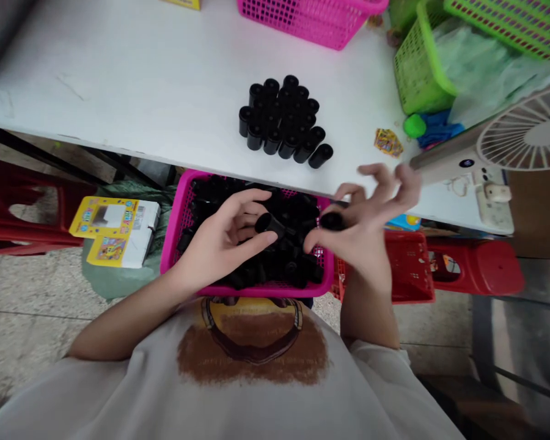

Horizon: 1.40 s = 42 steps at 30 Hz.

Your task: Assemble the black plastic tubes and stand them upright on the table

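Note:
My left hand point(227, 235) is closed around a small black canister point(270, 225) above a pink basket point(176, 223) on my lap that is full of black canisters. My right hand point(369, 211) pinches a black cap point(332, 220) between thumb and forefinger, its other fingers spread and slightly blurred. The two hands are close together over the basket. On the white table point(132, 91) beyond stands a cluster of several upright black canisters point(282, 119), with one point(321, 156) lying on its side at its near right.
A pink basket point(311, 18) sits at the table's far edge, green baskets point(417, 67) with plastic bags at the right, a white fan point(527, 131) beside them. A small yellow packet point(388, 142) lies on the table. Yellow boxes point(114, 229) and red stools point(467, 266) are below.

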Each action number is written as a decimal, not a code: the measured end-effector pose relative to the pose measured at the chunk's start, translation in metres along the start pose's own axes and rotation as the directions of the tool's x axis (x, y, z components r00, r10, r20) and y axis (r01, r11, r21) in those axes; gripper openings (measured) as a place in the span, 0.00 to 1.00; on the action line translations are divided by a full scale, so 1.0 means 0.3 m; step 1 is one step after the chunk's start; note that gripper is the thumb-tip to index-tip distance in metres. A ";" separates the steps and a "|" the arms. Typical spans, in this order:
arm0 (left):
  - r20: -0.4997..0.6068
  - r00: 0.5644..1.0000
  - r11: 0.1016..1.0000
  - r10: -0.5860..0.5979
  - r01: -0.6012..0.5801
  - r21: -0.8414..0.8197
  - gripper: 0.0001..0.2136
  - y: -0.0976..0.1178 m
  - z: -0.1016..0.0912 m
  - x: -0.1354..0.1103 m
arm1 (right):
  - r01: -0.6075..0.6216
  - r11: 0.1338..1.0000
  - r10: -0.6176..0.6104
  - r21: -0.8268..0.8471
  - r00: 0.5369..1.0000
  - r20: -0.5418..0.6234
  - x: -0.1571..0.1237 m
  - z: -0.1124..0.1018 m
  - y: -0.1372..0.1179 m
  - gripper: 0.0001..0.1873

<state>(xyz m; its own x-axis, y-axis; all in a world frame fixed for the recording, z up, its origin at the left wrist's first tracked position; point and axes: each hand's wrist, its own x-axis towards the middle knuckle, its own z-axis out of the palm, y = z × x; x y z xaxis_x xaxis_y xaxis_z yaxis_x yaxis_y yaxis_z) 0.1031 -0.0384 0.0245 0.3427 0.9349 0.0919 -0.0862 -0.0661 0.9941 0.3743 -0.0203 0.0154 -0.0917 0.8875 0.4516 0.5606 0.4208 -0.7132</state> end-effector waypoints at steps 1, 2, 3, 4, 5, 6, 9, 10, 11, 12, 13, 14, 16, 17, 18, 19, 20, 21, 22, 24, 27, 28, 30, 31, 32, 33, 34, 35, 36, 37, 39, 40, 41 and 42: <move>0.021 1.000 1.000 0.011 -0.011 0.000 0.19 0.007 0.008 0.000 | 0.010 0.995 -0.017 0.104 0.997 0.075 -0.036 0.028 -0.038 0.73; 0.050 0.999 1.000 0.018 -0.019 0.017 0.18 0.013 0.016 0.000 | 0.021 0.981 -0.044 0.191 0.992 0.119 -0.064 0.056 -0.070 0.71; 0.080 0.996 0.998 0.025 -0.029 0.048 0.16 0.019 0.023 -0.001 | 0.026 0.966 -0.067 0.258 0.986 0.151 -0.085 0.081 -0.094 0.69; 0.105 0.994 0.995 0.033 -0.042 0.090 0.14 0.023 0.029 -0.001 | 0.027 0.953 -0.079 0.301 0.983 0.164 -0.098 0.101 -0.111 0.68; 0.122 0.992 0.989 0.042 -0.058 0.135 0.14 0.026 0.033 -0.002 | 0.022 0.947 -0.079 0.320 0.983 0.166 -0.104 0.115 -0.122 0.67; 0.129 0.990 0.981 0.050 -0.073 0.178 0.13 0.028 0.035 -0.002 | 0.010 0.946 -0.067 0.323 0.984 0.166 -0.105 0.124 -0.127 0.67; 0.114 0.991 0.962 0.076 -0.103 0.252 0.14 0.032 0.032 -0.002 | -0.033 0.947 -0.024 0.319 0.984 0.174 -0.096 0.127 -0.129 0.66; 0.113 0.990 0.959 0.083 -0.111 0.263 0.14 0.034 0.030 -0.002 | -0.041 0.942 -0.019 0.332 0.984 0.177 -0.092 0.125 -0.129 0.65; 0.116 0.989 0.955 0.093 -0.122 0.270 0.14 0.035 0.027 -0.001 | -0.049 0.935 -0.017 0.351 0.983 0.182 -0.089 0.123 -0.130 0.64; 0.122 0.987 0.953 0.102 -0.132 0.273 0.14 0.036 0.024 0.000 | -0.060 0.928 -0.012 0.369 0.982 0.191 -0.087 0.122 -0.132 0.64; 0.128 0.986 0.952 0.107 -0.139 0.274 0.14 0.037 0.022 0.000 | -0.080 0.921 0.000 0.380 0.979 0.206 -0.085 0.122 -0.134 0.64; 0.130 0.986 0.953 0.104 -0.137 0.271 0.15 0.035 0.021 0.001 | -0.107 0.916 0.019 0.386 0.974 0.225 -0.084 0.124 -0.135 0.64; 0.112 0.990 0.964 0.090 -0.115 0.241 0.16 0.027 0.021 0.000 | -0.166 0.905 0.064 0.392 0.963 0.262 -0.083 0.129 -0.135 0.66; 0.108 0.991 0.969 0.080 -0.102 0.224 0.16 0.019 0.023 -0.001 | -0.188 0.897 0.078 0.400 0.958 0.275 -0.084 0.132 -0.133 0.66; 0.113 0.991 0.972 0.070 -0.093 0.218 0.16 0.009 0.025 -0.002 | -0.200 0.887 0.083 0.416 0.956 0.281 -0.085 0.137 -0.130 0.67; 0.132 0.989 0.969 0.071 -0.100 0.227 0.16 -0.002 0.027 -0.003 | -0.203 0.876 0.081 0.438 0.956 0.281 -0.087 0.143 -0.126 0.67; 0.166 0.983 0.959 0.081 -0.122 0.254 0.15 -0.014 0.029 -0.004 | -0.201 0.863 0.076 0.463 0.958 0.275 -0.090 0.151 -0.122 0.67; 0.205 0.974 0.943 0.094 -0.153 0.294 0.14 -0.024 0.032 -0.004 | -0.201 0.850 0.076 0.488 0.962 0.264 -0.093 0.162 -0.118 0.67; 0.241 0.965 0.922 0.105 -0.185 0.340 0.13 -0.032 0.035 -0.004 | -0.206 0.834 0.085 0.512 0.965 0.249 -0.096 0.175 -0.114 0.66; 0.282 0.950 0.876 0.135 -0.247 0.415 0.13 -0.038 0.043 -0.001 | -0.237 0.791 0.144 0.564 0.968 0.206 -0.097 0.204 -0.107 0.60; 0.332 0.925 0.804 0.185 -0.337 0.490 0.13 -0.012 0.049 0.021 | -0.343 0.681 0.336 0.647 0.931 0.139 -0.078 0.228 -0.094 0.39; 0.344 0.916 0.775 0.208 -0.368 0.513 0.13 0.006 0.045 0.035 | -0.374 0.654 0.398 0.657 0.909 0.121 -0.067 0.222 -0.089 0.31; 0.303 0.921 0.705 0.245 -0.383 0.596 0.14 0.044 0.020 0.076 | -0.408 0.680 0.464 0.610 0.883 0.073 -0.043 0.184 -0.083 0.22; 0.245 0.934 0.664 0.261 -0.358 0.656 0.14 0.060 -0.003 0.103 | -0.411 0.737 0.455 0.536 0.889 0.057 -0.035 0.154 -0.082 0.19; 0.160 0.949 0.618 0.272 -0.300 0.727 0.14 0.072 -0.032 0.135 | -0.407 0.807 0.418 0.428 0.906 0.074 -0.031 0.121 -0.082 0.17; 0.061 0.957 0.568 0.285 -0.220 0.793 0.15 0.076 -0.066 0.171 | -0.391 0.872 0.367 0.293 0.920 0.136 -0.032 0.087 -0.084 0.14; -0.003 0.960 0.518 0.281 -0.149 0.842 0.15 0.073 -0.103 0.210 | -0.360 0.922 0.320 0.144 0.916 0.241 -0.039 0.057 -0.087 0.12; -0.081 0.956 0.489 0.281 -0.070 0.870 0.17 0.061 -0.141 0.251 | -0.310 0.951 0.291 -0.009 0.883 0.368 -0.052 0.032 -0.091 0.10; -0.115 0.961 0.472 0.251 -0.018 0.882 0.19 0.043 -0.177 0.293 | -0.245 0.958 0.288 -0.151 0.820 0.494 -0.069 0.015 -0.097 0.09; -0.152 0.963 0.466 0.222 0.032 0.884 0.22 0.020 -0.209 0.333 | -0.174 0.946 0.309 -0.274 0.744 0.593 -0.090 0.006 -0.102 0.11; -0.207 0.971 0.502 0.119 0.121 0.857 0.26 -0.030 -0.258 0.403 | -0.054 0.884 0.397 -0.464 0.611 0.685 -0.136 0.007 -0.113 0.17; -0.218 0.972 0.527 0.084 0.142 0.838 0.29 -0.050 -0.271 0.428 | -0.014 0.851 0.437 -0.525 0.572 0.694 -0.157 0.015 -0.117 0.19; -0.218 0.973 0.548 0.077 0.141 0.825 0.32 -0.064 -0.275 0.443 | 0.011 0.828 0.462 -0.560 0.552 0.694 -0.174 0.024 -0.119 0.20; -0.200 0.974 0.554 0.105 0.109 0.825 0.35 -0.069 -0.270 0.446 | 0.023 0.817 0.471 -0.576 0.547 0.692 -0.188 0.032 -0.119 0.19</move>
<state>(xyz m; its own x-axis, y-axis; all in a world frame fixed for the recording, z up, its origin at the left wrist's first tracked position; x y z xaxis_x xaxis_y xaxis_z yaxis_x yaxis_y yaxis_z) 0.0751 0.1162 0.0116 0.1380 0.9735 0.1825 0.7620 -0.2221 0.6083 0.3516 -0.0835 0.0105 -0.3552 0.8139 -0.4598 0.9298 0.2566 -0.2640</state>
